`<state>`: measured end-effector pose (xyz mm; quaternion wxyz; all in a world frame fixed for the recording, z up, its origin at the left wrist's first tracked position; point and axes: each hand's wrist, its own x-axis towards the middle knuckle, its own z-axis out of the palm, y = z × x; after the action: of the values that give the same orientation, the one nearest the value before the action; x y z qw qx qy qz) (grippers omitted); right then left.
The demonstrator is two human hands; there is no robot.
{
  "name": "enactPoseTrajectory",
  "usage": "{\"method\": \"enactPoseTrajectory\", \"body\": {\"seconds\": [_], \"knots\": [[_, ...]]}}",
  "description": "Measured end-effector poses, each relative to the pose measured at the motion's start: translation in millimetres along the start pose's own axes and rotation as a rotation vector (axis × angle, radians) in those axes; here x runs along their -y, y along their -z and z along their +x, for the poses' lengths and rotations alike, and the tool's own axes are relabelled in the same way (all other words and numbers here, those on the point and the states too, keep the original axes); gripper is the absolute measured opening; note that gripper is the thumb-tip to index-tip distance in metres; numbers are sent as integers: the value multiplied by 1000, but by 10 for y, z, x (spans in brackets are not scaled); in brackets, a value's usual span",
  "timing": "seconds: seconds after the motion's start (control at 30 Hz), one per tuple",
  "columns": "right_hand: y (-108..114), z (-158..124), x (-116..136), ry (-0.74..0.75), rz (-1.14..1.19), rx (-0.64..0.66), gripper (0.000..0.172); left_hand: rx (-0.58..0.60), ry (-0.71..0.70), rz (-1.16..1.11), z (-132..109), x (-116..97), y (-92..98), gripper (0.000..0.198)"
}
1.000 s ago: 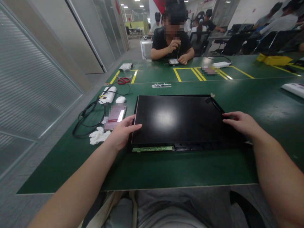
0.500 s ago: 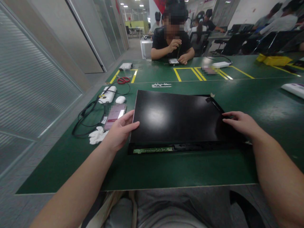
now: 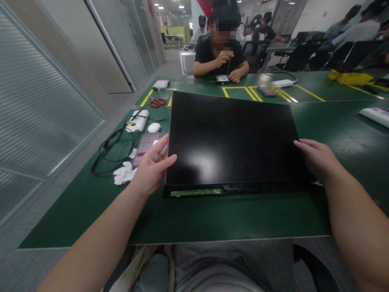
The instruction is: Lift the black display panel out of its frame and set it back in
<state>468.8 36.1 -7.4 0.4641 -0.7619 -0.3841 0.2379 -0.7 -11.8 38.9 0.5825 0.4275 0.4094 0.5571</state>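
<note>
A glossy black display panel [image 3: 234, 134] is tilted up, its far edge raised off the green table. My left hand [image 3: 153, 164] grips its left edge, thumb on the front face and fingers behind. At the right edge, my right hand [image 3: 317, 156] pinches the panel's side. A green circuit board strip [image 3: 195, 192] shows along the near edge, in a black frame [image 3: 258, 189] low under the panel. What lies behind the raised panel is hidden.
Left of the panel lie a phone [image 3: 147, 148], crumpled white tissue [image 3: 124, 173], a round white case [image 3: 154, 127], a white power strip [image 3: 137, 121] with black cable, and red-handled scissors [image 3: 158, 102]. Across the green table [image 3: 231, 223], a person [image 3: 223, 52] works on a small device.
The panel's far edge has risen, and its right side has come up with my right hand now holding it. My left hand keeps its grip on the left edge.
</note>
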Motion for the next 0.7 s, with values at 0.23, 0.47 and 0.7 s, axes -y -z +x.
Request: {"method": "enactPoseTrajectory", "body": {"seconds": [0.23,0.47,0.7], "knots": [[159,-203,222,17,265,139,59,-53,-22,-15,44,-24,45,75],[288,-310,319,-57,314,176,79,-31,20,-21,62,-12,30,70],[378,-52,71,281,189,69,78,-21,88,-18,62,38,84,49]]}}
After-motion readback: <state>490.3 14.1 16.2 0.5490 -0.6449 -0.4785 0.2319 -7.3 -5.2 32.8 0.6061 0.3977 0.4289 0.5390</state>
